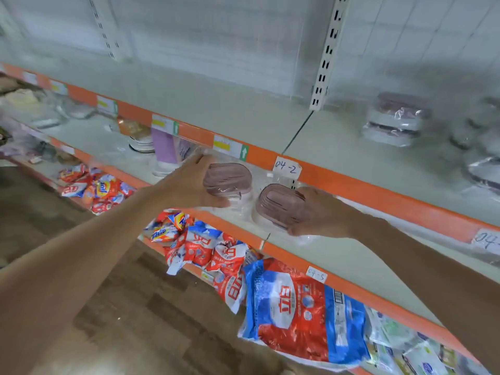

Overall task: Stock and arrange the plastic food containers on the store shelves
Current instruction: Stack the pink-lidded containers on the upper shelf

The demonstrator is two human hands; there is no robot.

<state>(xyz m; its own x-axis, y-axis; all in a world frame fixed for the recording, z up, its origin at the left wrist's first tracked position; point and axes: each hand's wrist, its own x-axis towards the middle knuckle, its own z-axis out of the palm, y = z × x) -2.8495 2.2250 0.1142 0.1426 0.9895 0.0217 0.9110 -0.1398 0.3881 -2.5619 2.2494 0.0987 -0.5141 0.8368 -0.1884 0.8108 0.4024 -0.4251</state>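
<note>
Two clear plastic food containers with mauve lids, wrapped in film, stand side by side on the middle shelf [338, 255]. My left hand [186, 182] grips the left container [228, 180] from its left side, thumb under the near edge and fingers over the far edge. My right hand [322, 212] holds the right container [278, 204] from its right side in the same way. A small gap separates the two. On the upper shelf [243, 109] at the right stands a stack of two like containers [395, 120]; more blurred ones [484, 169] lie at the far right.
Orange shelf edges carry price tags and a handwritten label "04-2" [286, 167]. A purple pack [165, 147] and stacked plates [142, 144] sit left of my hands. Red and blue detergent bags [297, 312] fill the lower shelf. Wooden floor [130, 307] lies below.
</note>
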